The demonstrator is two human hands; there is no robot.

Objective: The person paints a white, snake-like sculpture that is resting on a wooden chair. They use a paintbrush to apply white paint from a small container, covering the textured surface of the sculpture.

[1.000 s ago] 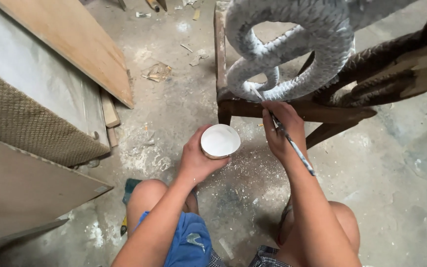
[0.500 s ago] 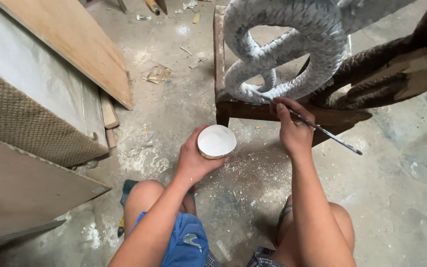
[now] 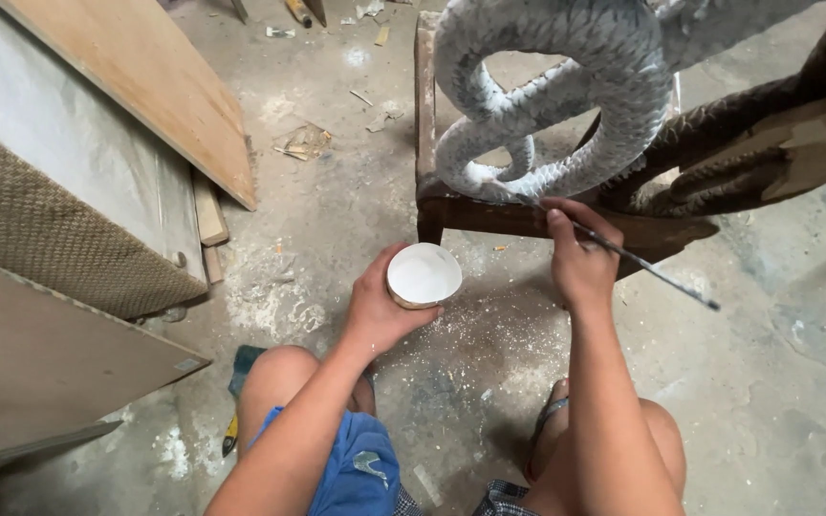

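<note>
My left hand [image 3: 380, 311] holds a small round cup of white paint [image 3: 423, 275] low over the floor. My right hand [image 3: 580, 258] grips a thin paintbrush [image 3: 642, 263], with its tip against the lower coil of a carved snake figure [image 3: 566, 96] coated in whitish-grey paint. The handle of the brush sticks out to the right. The snake coils around a dark wooden frame [image 3: 489, 215] that stands on the floor in front of me.
Wooden boards [image 3: 145, 86] and a woven panel [image 3: 40, 229] lean at the left. A dark carved wooden piece [image 3: 767, 143] lies at the right. Dust and white specks cover the concrete floor [image 3: 336, 191]. My knees [image 3: 284, 373] are bent below.
My right hand turned the brush from pointing down to lying nearly level and brought its tip to the snake's lower coil. The cup in my left hand stayed about where it was.
</note>
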